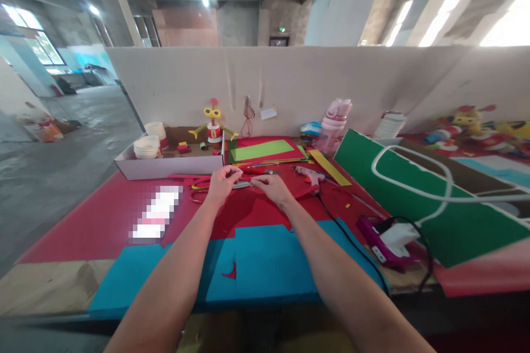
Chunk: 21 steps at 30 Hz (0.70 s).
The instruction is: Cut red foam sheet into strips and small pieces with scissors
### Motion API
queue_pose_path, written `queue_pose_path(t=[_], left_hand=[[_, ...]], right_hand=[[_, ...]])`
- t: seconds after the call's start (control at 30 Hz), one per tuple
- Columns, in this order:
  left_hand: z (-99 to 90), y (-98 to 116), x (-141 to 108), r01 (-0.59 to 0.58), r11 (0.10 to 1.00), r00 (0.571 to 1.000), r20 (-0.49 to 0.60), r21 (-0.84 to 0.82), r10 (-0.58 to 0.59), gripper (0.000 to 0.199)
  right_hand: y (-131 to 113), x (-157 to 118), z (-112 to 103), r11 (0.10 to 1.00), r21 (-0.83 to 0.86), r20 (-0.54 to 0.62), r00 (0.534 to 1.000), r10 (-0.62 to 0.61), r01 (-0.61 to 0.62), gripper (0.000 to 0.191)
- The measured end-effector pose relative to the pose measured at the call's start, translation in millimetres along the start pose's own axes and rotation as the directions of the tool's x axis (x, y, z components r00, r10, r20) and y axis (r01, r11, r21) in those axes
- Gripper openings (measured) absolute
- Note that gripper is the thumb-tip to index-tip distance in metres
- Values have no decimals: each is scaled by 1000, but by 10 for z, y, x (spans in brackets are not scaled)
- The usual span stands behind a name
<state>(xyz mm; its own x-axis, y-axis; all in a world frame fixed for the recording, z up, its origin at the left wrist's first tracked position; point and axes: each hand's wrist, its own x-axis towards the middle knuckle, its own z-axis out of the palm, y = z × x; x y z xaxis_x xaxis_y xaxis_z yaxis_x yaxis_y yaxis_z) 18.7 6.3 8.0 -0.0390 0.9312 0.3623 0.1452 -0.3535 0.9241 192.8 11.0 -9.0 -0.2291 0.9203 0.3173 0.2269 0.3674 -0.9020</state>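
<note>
My left hand [223, 181] and my right hand [273, 186] are held close together over the middle of the red table covering [265, 212]. Thumb and fingers are pinched together on both; whatever is between them is too small to make out. Just under and between them is a grey blade-like piece [242, 184]. Red and yellow loops [199, 194], which look like scissor handles, lie left of it. To the right of my right hand rests a pink glue gun [311, 175] with a black cord.
Blue sheets [269, 265] with a red scrap [230, 271] cover the front edge. A box [174, 166] holds paper cups; a yellow-eyed figure [213, 127] stands behind. Green paper [260, 150] lies at the back. A green board [414, 198] and purple power strip [387, 245] are right.
</note>
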Motion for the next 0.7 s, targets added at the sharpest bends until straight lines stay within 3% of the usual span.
queue_pose_path(t=[0.13,0.47,0.6,0.7], left_hand=[[-8,-18,10,-13,1000,1000,-9,2,13,13],[6,-32,5,-56,998,998,-12,-1,56,18],[15,-51,3,-82,997,997,-10,15,82,17],[29,-77,4,-85,996,996,0,37,85,16]], right_hand=[[13,-17,17,995,73,2,997,74,-74,24],[61,-6,39,994,77,-66,995,79,-73,23],[61,7,13,999,-29,-115,993,17,-20,22],[31,1,7,999,-39,-64,998,-19,17,24]])
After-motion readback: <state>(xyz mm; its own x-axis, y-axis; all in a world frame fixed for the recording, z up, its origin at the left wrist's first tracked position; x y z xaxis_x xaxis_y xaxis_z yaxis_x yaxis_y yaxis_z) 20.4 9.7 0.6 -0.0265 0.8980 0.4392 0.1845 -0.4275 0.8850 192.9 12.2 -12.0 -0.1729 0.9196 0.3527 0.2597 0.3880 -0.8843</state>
